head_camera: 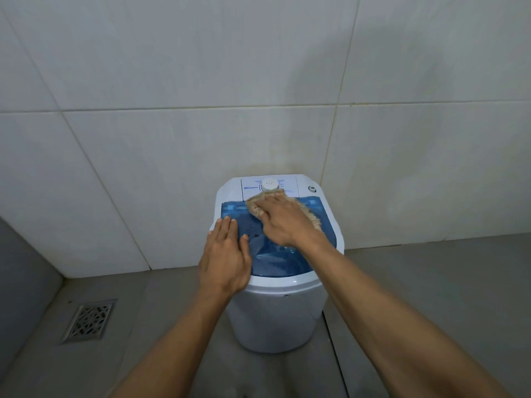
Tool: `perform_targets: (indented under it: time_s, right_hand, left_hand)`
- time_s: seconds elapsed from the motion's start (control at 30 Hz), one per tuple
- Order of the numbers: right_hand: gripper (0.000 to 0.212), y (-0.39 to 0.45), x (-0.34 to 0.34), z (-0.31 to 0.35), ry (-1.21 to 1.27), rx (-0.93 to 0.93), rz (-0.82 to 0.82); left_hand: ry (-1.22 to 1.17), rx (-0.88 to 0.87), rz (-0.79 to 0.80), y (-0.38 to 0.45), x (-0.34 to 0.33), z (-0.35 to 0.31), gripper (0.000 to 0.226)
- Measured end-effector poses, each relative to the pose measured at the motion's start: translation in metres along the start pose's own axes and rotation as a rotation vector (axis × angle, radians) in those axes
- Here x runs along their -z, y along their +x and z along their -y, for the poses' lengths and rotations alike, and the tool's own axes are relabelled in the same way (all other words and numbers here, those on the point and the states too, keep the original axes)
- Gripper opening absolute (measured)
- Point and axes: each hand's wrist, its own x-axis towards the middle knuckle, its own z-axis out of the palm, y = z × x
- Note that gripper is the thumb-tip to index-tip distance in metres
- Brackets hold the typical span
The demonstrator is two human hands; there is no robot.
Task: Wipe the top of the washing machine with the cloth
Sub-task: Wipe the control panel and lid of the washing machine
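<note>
Pressure, kept flat and even, is what this wiping stroke seems to need: the right hand (pixel 283 222) lies palm-down on the tan cloth (pixel 265 201), its fingers (pixel 268 206) spread and nearly straight, pinning the cloth instead of gripping it. The cloth sits at the far end of the blue lid (pixel 287 259) of the washing machine (pixel 275 317), its far edge touching the white control panel (pixel 290 185) just below the dial (pixel 270 184); a frayed edge shows along the hand's right side. Long overlapping passes from panel toward the near rim would likely cover the lid best, with care not to turn the dial. Dark specks lie on the lid near the left hand (pixel 227 257), so that patch probably wants attention. The left hand rests flat and empty on the machine's left edge, fingers extended, seemingly steadying the light tub.
</note>
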Motion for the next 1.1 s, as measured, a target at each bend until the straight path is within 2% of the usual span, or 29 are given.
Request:
perform_targets:
  time_s: [0.17, 0.3, 0.37, 0.47, 0.73, 0.83, 0.9, 1.0, 1.1]
  right_hand:
    - [0.046, -0.011, 0.009, -0.018, 0.03, -0.003, -0.044]
    - [0.052, -0.011, 0.017, -0.053, 0.02, -0.168, -0.098]
    - [0.045, -0.006, 0.021, -0.063, 0.029, -0.23, -0.105]
    - [0.037, 0.01, 0.024, -0.057, 0.03, -0.237, -0.132]
    - [0.037, 0.046, 0.031, -0.039, 0.18, -0.197, -0.254]
    - [0.033, 0.065, 0.039, -0.031, 0.274, -0.239, -0.222]
    - [0.032, 0.08, 0.042, -0.025, 0.243, -0.2, -0.153]
    - [0.03, 0.091, 0.041, -0.007, 0.058, -0.038, -0.029]
    - [0.029, 0.085, 0.028, 0.007, -0.123, 0.102, -0.022]
  left_hand:
    - [-0.025, -0.005, -0.003, -0.002, 0.002, -0.001, 0.05]
    - [-0.034, -0.009, -0.023, -0.003, 0.005, -0.004, 0.05]
    - [-0.043, -0.007, -0.022, -0.004, 0.004, -0.006, 0.05]
    - [-0.051, -0.007, -0.023, -0.005, 0.005, -0.005, 0.051]
    - [-0.047, 0.005, -0.016, -0.006, 0.006, -0.007, 0.054]
    - [-0.048, 0.012, -0.024, -0.006, 0.006, -0.008, 0.053]
    - [-0.049, 0.013, -0.026, -0.006, 0.007, -0.008, 0.053]
    - [-0.05, 0.009, -0.024, -0.005, 0.006, -0.008, 0.053]
    - [-0.05, 0.004, -0.018, -0.005, 0.006, -0.007, 0.054]
